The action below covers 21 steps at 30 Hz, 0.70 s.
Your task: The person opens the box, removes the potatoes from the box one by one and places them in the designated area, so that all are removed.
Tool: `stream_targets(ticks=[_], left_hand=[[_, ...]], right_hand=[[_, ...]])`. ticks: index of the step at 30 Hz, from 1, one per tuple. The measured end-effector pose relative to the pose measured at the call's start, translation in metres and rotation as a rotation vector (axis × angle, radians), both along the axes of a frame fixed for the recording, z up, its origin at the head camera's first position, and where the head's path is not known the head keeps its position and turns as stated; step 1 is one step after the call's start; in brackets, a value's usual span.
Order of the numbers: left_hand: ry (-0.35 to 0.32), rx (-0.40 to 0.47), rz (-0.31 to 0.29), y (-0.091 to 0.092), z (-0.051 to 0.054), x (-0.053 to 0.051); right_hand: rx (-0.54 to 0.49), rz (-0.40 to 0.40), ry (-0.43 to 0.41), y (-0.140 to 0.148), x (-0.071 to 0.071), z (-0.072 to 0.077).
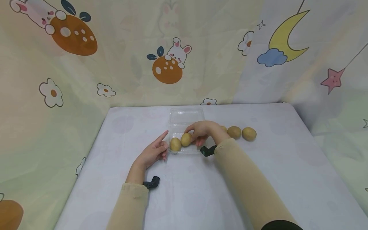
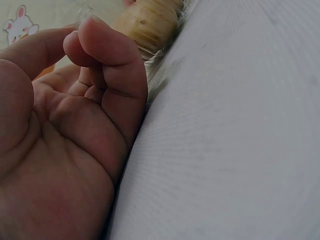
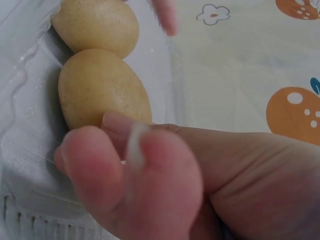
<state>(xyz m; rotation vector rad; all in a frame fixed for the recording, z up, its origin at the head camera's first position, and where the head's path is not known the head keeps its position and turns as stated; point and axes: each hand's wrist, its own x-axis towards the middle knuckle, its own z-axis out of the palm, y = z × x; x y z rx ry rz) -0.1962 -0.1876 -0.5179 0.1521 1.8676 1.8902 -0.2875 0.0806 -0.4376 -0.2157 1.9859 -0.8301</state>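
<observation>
A clear plastic clamshell container [image 1: 184,152] lies open with its lid [image 1: 186,116] folded back. Inside, a yellow-brown potato [image 1: 175,144] sits at the left, touching a second potato [image 1: 186,139]. My right hand [image 1: 202,129] pinches that second potato between thumb and index finger; in the right wrist view the thumb tip presses the potato [image 3: 102,87]. Beside the container's left edge is my left hand [image 1: 153,153], index finger straight along the side, thumb near the rim, other fingers curled. In the left wrist view a potato [image 2: 147,27] shows behind the fingers.
Right of the container, a row of potatoes [image 1: 234,132] lies on the white-covered table [image 1: 184,191], the leftmost partly hidden by my right wrist. A patterned cloth [image 1: 129,64] hangs behind and at both sides. Dark camera mounts [image 1: 152,182] sit at my wrists.
</observation>
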Motion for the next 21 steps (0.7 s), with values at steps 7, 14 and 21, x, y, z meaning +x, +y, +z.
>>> stream_targets(ticks=[7,14,21], left_hand=[[0.002,-0.007,0.002,-0.0006,-0.0006,-0.0002],[0.000,-0.006,-0.004,-0.0009,-0.0021,-0.0014],[0.011,-0.001,-0.007,-0.0006,-0.0023,-0.0013]], right_hand=[[-0.019,0.022,0.009,0.0025,-0.0007,-0.0004],[-0.029,0.029,0.013,0.0038,-0.0005,0.0003],[-0.037,0.028,0.021,0.0056,0.0003,-0.0003]])
